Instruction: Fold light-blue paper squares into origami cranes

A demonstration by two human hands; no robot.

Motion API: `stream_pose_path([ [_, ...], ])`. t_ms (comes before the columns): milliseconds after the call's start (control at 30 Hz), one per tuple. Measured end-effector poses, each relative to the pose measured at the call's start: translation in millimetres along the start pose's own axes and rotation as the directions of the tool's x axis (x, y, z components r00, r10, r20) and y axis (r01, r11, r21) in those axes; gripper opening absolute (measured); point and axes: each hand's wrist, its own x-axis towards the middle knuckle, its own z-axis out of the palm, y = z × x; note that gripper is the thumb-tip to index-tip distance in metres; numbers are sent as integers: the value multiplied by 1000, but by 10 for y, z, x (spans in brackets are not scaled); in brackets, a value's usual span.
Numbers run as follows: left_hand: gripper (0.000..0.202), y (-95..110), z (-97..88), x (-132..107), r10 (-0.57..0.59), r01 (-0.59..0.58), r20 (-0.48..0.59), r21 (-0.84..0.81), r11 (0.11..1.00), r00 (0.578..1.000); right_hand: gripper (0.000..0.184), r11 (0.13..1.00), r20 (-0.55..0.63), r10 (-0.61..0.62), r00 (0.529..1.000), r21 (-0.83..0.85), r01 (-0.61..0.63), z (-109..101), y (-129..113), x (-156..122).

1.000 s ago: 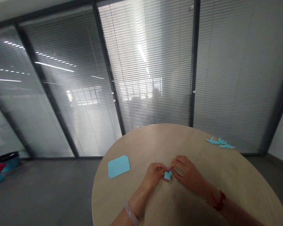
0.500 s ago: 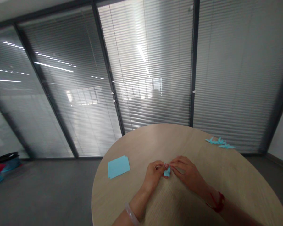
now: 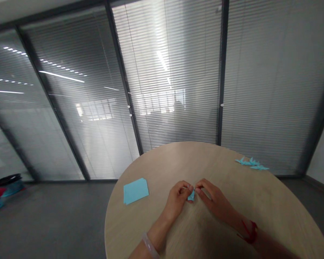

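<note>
A small piece of folded light-blue paper (image 3: 191,196) is between my two hands near the middle of the round table. My left hand (image 3: 177,197) pinches it from the left, thumb on top, covering part of it. Thumb and forefinger of my right hand (image 3: 211,194) are closed at the paper's upper right edge; the other fingers curl behind. The fine folds are too small to make out.
A stack of light-blue paper sheets (image 3: 136,191) lies on the left of the wooden table (image 3: 178,154). Several folded blue paper shapes with pointed tips (image 3: 251,163) sit by its right edge. Glass partitions with blinds (image 3: 178,72) stand behind.
My left thumb has shifted up over the paper, and less of the paper shows. My right fingers have drawn together into a tighter pinch at its right edge.
</note>
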Motion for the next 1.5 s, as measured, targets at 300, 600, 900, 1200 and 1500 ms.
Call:
stream_pose_path([
  [300,26,52,2,-41,147,-153,46,191,970,988,21,999,30,-32,999,-16,33,-5,-13,-14],
  [600,24,69,5,-71,243,-242,40,341,908,969,22,998,20,-60,998,-22,61,13,21,-26],
  [900,26,86,10,-71,244,-244,39,305,920,969,29,999,10,-33,999,17,33,1,-60,-16],
  [1200,33,10,-25,-27,204,-186,-37,273,944,978,27,999,24,-17,1000,30,16,-5,-35,-27],
  [1500,31,40,-10,-58,283,-275,57,472,838,958,15,995,15,-57,998,-86,58,15,-41,-24],
])
